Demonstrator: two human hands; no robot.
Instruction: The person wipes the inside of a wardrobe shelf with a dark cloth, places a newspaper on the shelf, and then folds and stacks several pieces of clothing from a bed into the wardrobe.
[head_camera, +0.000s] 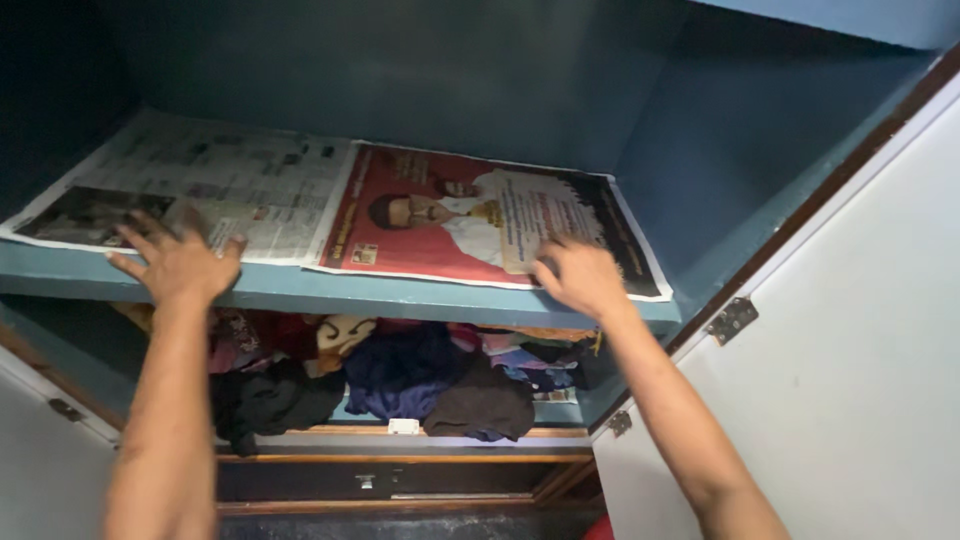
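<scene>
Head view: left hand (178, 262) lies open, fingers spread, on the newspaper sheet (215, 185) at the shelf (330, 292) front; right hand (580, 276) lies open on the red sheet (450, 215). A hasty push could crumple or tear either sheet.

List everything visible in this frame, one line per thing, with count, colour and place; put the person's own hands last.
cupboard: one, blue-grey inside, open, fills the frame
upper shelf: one, blue-grey, across the middle
newspaper sheets: two, one grey-white at left, one red and white at right, flat on the upper shelf
clothes: a heap, dark blue, black, brown and mixed colours, on the lower shelf
drawer: one, dark with wooden frame, below the clothes
doors: two, white, open at either side
hinges: three seen, metal, on the door edges
left hand: spread flat on the left sheet at the shelf edge
right hand: flat on the red sheet
</scene>
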